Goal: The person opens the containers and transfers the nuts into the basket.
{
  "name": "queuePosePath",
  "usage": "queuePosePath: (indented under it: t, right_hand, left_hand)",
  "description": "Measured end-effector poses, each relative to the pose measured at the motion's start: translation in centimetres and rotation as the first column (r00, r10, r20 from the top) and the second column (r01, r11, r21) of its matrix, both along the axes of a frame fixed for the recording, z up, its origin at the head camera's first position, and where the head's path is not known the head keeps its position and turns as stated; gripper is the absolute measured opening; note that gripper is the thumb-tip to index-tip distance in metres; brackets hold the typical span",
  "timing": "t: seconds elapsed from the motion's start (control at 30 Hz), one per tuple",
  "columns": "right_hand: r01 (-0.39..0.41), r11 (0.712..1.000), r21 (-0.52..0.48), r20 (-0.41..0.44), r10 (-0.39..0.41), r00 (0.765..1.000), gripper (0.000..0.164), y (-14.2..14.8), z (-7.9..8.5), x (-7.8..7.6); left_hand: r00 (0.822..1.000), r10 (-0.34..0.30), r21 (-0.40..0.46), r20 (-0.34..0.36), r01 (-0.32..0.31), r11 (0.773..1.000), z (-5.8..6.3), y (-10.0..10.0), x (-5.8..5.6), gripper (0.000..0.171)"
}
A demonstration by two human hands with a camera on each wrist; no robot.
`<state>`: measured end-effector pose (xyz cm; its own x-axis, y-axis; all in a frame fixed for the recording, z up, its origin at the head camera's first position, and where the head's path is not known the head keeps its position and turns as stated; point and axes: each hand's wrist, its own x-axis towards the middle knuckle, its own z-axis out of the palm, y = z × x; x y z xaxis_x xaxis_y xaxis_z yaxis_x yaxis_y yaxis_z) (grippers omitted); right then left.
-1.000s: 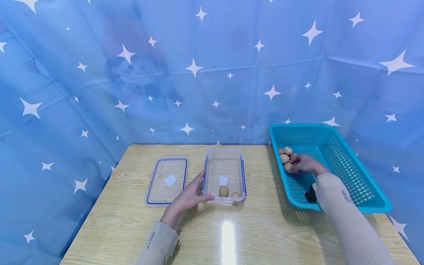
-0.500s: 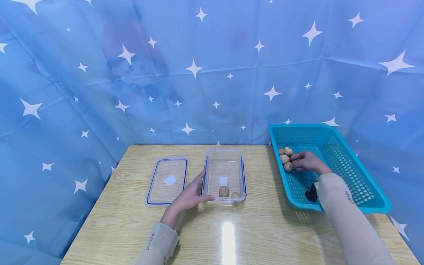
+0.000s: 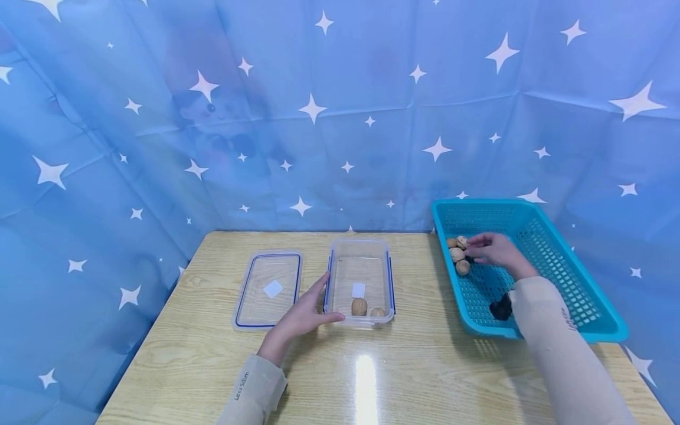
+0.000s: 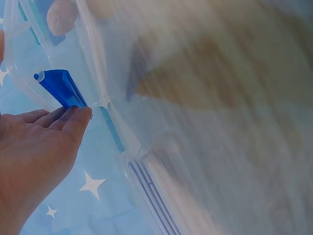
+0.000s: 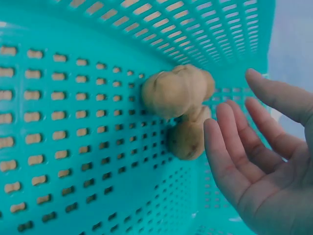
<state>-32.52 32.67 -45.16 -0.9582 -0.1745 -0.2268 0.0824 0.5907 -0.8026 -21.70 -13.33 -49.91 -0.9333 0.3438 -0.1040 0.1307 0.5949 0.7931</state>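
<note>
My left hand (image 3: 304, 313) rests at the near left corner of a clear plastic food container (image 3: 340, 248), thumb along the front and straight fingers on the side. In the left wrist view those fingertips touch the container's blue latch (image 4: 62, 89). Inside the container lie a walnut (image 3: 359, 307) and another, smaller-looking walnut (image 3: 378, 313). My right hand (image 3: 498, 254) reaches into a turquoise basket (image 3: 576, 265) beside several walnuts (image 3: 456, 254). The right wrist view shows its fingers spread and slightly bent, nothing between them, close to the clustered walnuts (image 5: 168, 95).
A clear lid (image 3: 268, 271) with a blue seal lies left of the container on the wooden table (image 3: 414, 366). A black object (image 3: 500, 308) shows near my right sleeve, over the basket. A blue star-patterned curtain (image 3: 372, 147) hangs behind the table.
My right hand has shifted away from the nearest walnut toward the back of the basket, and its fingers have opened out. My left hand and the container stay where they were.
</note>
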Motion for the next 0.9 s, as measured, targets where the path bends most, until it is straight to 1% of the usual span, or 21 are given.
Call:
queuePosePath:
  t: [0.2,0.33,0.5,0.6,0.8,0.9]
  right_hand:
    - [-0.002,0.998,-0.055,-0.031,0.0,1.0,0.058,-0.8,1.7,0.6]
    - [-0.002,1.0,-0.028,-0.044,0.001,0.999,0.061,-1.4,2.7,0.8]
    - [-0.024,0.999,0.026,-0.097,0.026,0.995,0.054,-2.5,3.7,1.2]
    - [-0.036,0.999,0.022,-0.122,0.039,0.992,0.052,-3.2,4.2,1.6]
    - [-0.037,0.999,0.009,-0.149,0.038,0.988,0.056,-4.8,5.0,2.3]
    - [-0.051,0.999,0.003,-0.175,0.051,0.983,0.053,-5.7,5.3,2.6]
  left_hand:
    - [1.0,-0.003,-0.005,-0.001,0.003,1.0,0.0,0.0,-0.1,0.105]
    - [1.0,0.001,-0.005,0.004,-0.001,1.0,0.0,0.0,-0.1,0.105]
    - [1.0,0.007,-0.003,0.002,-0.007,1.0,0.0,0.0,-0.1,0.103]
    - [1.0,0.009,-0.006,0.005,-0.009,1.0,0.0,0.0,-0.1,0.104]
    - [1.0,0.01,0.001,0.005,-0.01,1.0,-0.1,0.0,-0.1,0.104]
    - [1.0,0.015,0.003,0.008,-0.015,1.0,-0.1,0.1,0.0,0.104]
